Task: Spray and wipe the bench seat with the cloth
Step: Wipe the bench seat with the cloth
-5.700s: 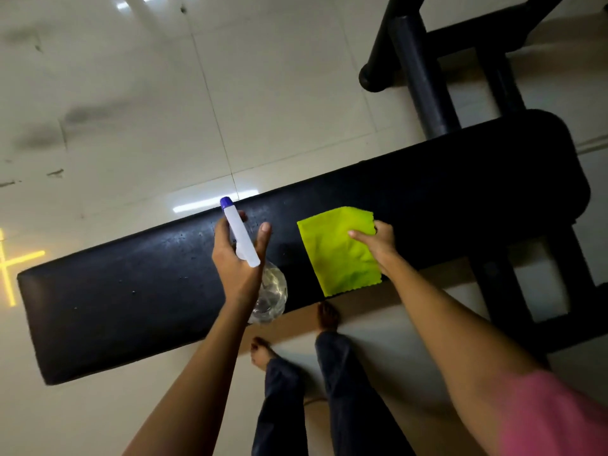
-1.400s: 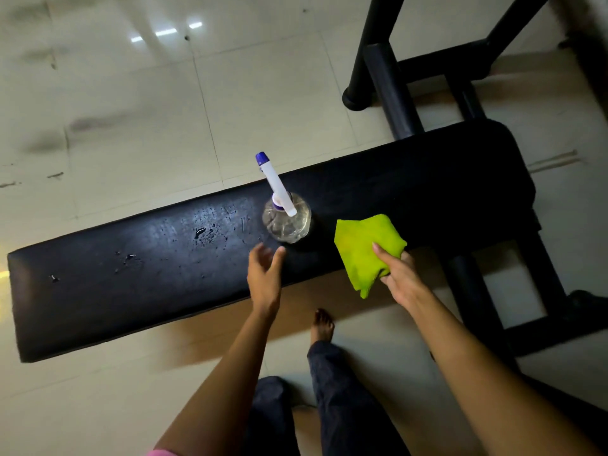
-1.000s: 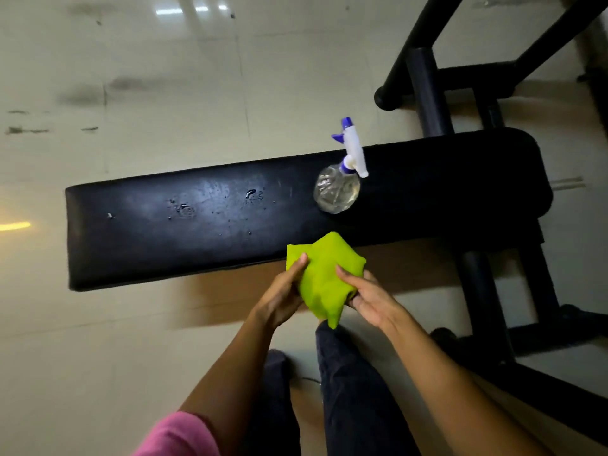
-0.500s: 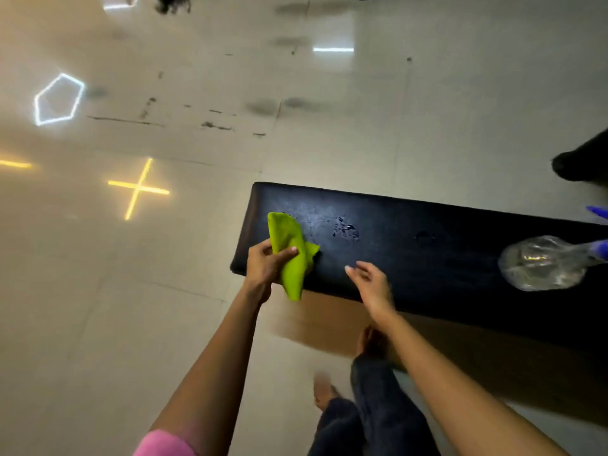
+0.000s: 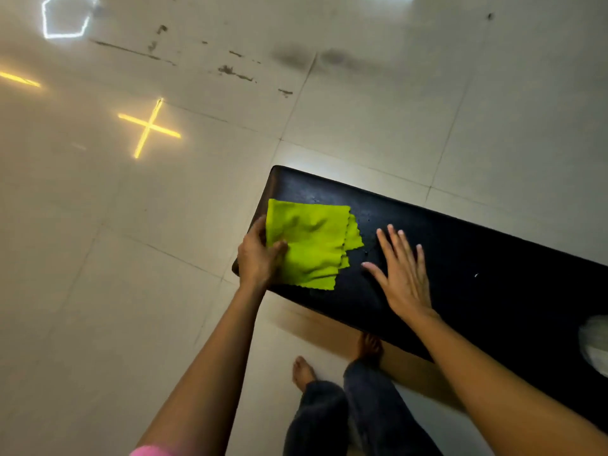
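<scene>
The black padded bench seat (image 5: 477, 251) runs from the middle of the view down to the right edge. A yellow-green cloth (image 5: 312, 245) lies spread flat on the bench's left end. My left hand (image 5: 260, 258) grips the cloth's near left corner, thumb on top. My right hand (image 5: 401, 271) rests just right of the cloth, fingers spread, palm flat on the seat, holding nothing. The clear spray bottle (image 5: 597, 343) shows only as a pale blur at the right edge, on the bench.
Pale tiled floor (image 5: 164, 258) surrounds the bench, with light reflections: a yellow cross (image 5: 149, 126) and a white pentagon (image 5: 65, 18) at the upper left. My bare feet (image 5: 304, 373) and dark trouser legs stand at the bench's near side.
The cloth, bunched in my left hand half a second ago, now lies spread flat on the bench end. My right hand has flattened onto the seat beside it. The view shifted left.
</scene>
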A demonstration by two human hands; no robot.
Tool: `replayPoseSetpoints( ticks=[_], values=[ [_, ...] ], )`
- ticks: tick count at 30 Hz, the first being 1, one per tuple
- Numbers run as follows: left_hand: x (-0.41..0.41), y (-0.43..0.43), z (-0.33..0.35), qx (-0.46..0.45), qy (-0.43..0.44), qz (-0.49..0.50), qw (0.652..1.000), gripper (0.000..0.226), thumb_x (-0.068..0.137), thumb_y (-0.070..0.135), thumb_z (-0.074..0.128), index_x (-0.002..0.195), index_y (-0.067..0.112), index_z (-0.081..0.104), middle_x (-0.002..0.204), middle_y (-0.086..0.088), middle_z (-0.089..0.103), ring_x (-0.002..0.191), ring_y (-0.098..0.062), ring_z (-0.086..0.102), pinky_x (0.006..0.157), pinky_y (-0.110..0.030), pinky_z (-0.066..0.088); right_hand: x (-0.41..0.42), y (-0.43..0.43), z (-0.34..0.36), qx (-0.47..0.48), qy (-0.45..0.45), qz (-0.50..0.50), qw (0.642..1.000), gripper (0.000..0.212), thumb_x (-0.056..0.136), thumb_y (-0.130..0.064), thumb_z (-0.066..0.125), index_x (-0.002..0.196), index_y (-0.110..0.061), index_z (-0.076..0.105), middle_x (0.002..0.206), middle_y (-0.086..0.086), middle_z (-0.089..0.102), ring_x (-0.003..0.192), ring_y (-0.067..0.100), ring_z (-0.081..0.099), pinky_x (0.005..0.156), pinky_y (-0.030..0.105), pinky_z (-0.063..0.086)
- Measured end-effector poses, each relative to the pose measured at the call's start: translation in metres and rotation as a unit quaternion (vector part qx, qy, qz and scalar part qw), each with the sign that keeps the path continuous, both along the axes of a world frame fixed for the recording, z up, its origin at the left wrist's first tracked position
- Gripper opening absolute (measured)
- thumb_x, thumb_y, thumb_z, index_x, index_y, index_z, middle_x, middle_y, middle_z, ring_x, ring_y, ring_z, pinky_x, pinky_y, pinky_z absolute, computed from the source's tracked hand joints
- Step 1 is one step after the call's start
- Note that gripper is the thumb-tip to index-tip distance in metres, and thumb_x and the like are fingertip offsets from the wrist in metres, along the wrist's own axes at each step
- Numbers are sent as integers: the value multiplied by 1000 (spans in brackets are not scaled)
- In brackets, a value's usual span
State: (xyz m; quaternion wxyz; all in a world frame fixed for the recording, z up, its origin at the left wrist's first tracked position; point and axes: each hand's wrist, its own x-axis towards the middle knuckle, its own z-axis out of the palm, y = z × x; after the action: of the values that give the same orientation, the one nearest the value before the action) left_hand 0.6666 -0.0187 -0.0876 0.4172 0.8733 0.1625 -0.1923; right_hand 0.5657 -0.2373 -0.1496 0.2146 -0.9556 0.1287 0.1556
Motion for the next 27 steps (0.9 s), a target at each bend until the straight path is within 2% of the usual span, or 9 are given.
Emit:
replayPoseSetpoints(
  ticks=[2, 3, 6, 9, 13, 16, 18, 24, 27],
  values=[
    [-10, -8, -14, 61, -54, 46, 996, 65, 86, 16, 65, 142, 7, 33, 145, -15, 41, 134, -26, 38, 111, -35, 28, 1, 4, -7, -18, 9, 2, 1000, 89, 81, -71, -8, 145, -19, 26, 154, 4, 24, 142, 20, 19, 114, 47, 11],
    [-16, -17, -17, 71, -69, 61, 993, 66, 91, 22, 58, 146, 8, 24, 152, -15, 28, 141, -27, 25, 115, -35, 18, 2, 6, -9, -28, 8, -3, 1000, 83, 86, -66, -5, 145, -18, 29, 152, 5, 28, 141, 22, 24, 113, 49, 14],
    [-22, -54, -30, 86, -12, 87, 992, 70, 96, 44, 39, 150, 20, 0, 159, -11, -3, 146, -27, -5, 116, -45, -2, 9, 12, -15, -38, 9, -20, 999, 72, 93, -58, 3, 144, -14, 30, 150, 8, 33, 137, 24, 32, 111, 46, 12],
    [-2, -81, -56, 128, 49, 101, 985, 74, 90, 63, 23, 147, 30, -11, 156, -14, -17, 143, -32, -18, 111, -55, -12, 11, 15, -25, -61, -3, -28, 998, 72, 94, -57, 5, 145, -10, 24, 151, 7, 29, 138, 19, 23, 113, 41, 4],
    [19, -93, -91, 263, -2, 16, 965, 80, 84, 72, 12, 147, 29, -11, 156, -10, -18, 143, -34, -18, 110, -56, -15, 8, 16, -41, -95, -38, -32, 994, 69, 95, -56, 7, 145, -11, 20, 152, 3, 23, 139, 17, 18, 114, 38, -1],
    [0, -74, -98, 284, -103, -142, 943, 74, 87, 67, 14, 148, 29, -6, 156, 1, -12, 145, -26, -10, 113, -49, -13, 8, 15, -43, -101, -46, -31, 993, 67, 95, -55, 8, 146, -13, 20, 152, 2, 22, 139, 17, 18, 114, 39, 1],
    [-10, -47, -100, 299, -141, -199, 923, 74, 87, 67, 14, 149, 28, 2, 157, 3, -3, 146, -21, -3, 116, -47, -5, 7, 16, -41, -106, -51, -32, 993, 67, 95, -55, 8, 146, -13, 20, 152, 1, 20, 139, 16, 18, 114, 41, 4],
    [73, -43, -99, 268, -67, -42, 960, 80, 86, 70, 23, 150, 26, 6, 159, -2, 8, 146, -21, 7, 118, -48, 4, 9, 16, -46, -115, -59, -31, 991, 66, 95, -54, 9, 146, -13, 21, 153, 3, 20, 139, 17, 17, 114, 40, 1],
    [93, -76, -100, 290, -70, -101, 949, 84, 85, 73, 22, 150, 23, 6, 160, -2, 3, 146, -22, -1, 118, -48, -2, 9, 16, -49, -127, -56, -29, 990, 66, 95, -53, 8, 146, -14, 21, 153, 1, 18, 139, 17, 18, 115, 39, 2]
  ],
)
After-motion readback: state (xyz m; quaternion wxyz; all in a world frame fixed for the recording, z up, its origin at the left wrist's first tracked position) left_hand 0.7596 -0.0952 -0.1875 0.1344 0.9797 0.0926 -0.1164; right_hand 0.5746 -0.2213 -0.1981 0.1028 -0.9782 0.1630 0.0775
